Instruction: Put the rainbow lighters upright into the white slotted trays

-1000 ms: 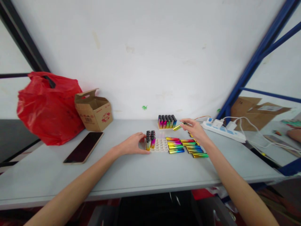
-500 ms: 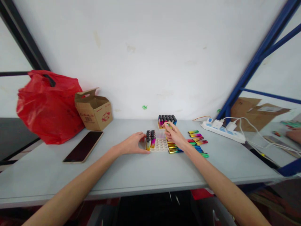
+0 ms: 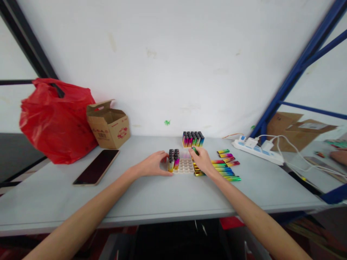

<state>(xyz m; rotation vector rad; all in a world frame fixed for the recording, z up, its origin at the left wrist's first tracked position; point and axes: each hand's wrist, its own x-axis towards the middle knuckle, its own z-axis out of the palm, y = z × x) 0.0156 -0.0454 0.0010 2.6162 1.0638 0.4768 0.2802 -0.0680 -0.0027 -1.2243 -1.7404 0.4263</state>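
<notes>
**Metallic lighters on a pale grey bench, one held in the right hand**

The front edge of the bench (image 3: 162, 217) crosses the foreground, with both forearms reaching over it. Loose lighters (image 3: 233, 178) lie flat to the right of centre, their bodies glossy and graded through gold, green and blue; a smaller group just beyond includes magenta and red ones. A dark-screened phone (image 3: 97, 168) lies at left. Near the middle sits a white tray (image 3: 185, 166) with a grid of round recesses, mostly unfilled toward its right. At its left end stand upright lighters (image 3: 176, 162), black-topped, the front ones silver-to-yellow and magenta-to-yellow. The left hand (image 3: 154, 164) curves about this end, thumb and fingers well parted, the thumb tip at the front corner; whether it grips the tray cannot be told. The right hand (image 3: 201, 159) is closed, pinching a single lighter (image 3: 195, 150) above the tray's right rear side; a green portion shows. Beyond stands a compact block of lighters (image 3: 193, 139), upright, with black tops over pink, green, gold and blue bodies. A white power strip (image 3: 257, 151) lies at right; an open carton (image 3: 110, 126) and a red plastic bag (image 3: 59, 122) stand at left, before the white wall (image 3: 173, 65).
</notes>
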